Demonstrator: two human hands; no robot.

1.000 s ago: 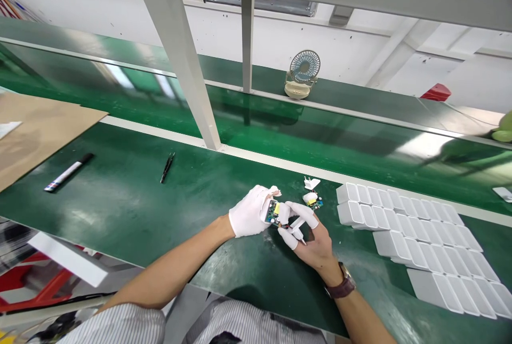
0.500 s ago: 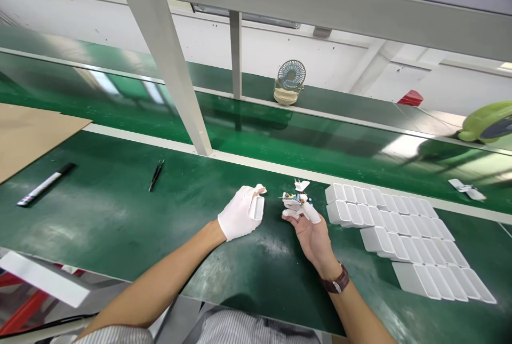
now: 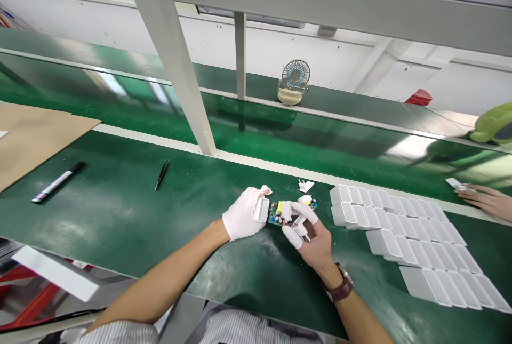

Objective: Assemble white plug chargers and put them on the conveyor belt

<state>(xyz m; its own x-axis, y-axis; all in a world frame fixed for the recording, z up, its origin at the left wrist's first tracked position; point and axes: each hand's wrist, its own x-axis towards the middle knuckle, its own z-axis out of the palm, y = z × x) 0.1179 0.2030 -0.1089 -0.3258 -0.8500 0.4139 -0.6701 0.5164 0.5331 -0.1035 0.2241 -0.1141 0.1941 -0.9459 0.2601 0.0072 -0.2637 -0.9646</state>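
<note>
My left hand (image 3: pixel 245 215), in a white glove, is closed around a small white plastic housing (image 3: pixel 262 209) whose open end faces right. My right hand (image 3: pixel 310 232) wears white finger cots and pinches a green circuit board (image 3: pixel 275 215) with coloured components and a white plug end. The board's left edge is close to the housing's mouth; I cannot tell whether they touch. Just behind my right fingers lies another board with components (image 3: pixel 314 204), partly hidden, beside a white plug piece with pins (image 3: pixel 306 186).
Rows of white housings (image 3: pixel 416 248) stand to the right. Tweezers (image 3: pixel 162 174) and a marker (image 3: pixel 58 183) lie left, near cardboard (image 3: pixel 44 130). A metal post (image 3: pixel 176 61) rises ahead; a small fan (image 3: pixel 295 81) stands behind. A co-worker's hand (image 3: pixel 488 201) touches a white part (image 3: pixel 455 184) far right.
My right hand has turned and brought a circuit board left, close to the housing. The left hand keeps its hold. A co-worker's hand has come in at the right edge.
</note>
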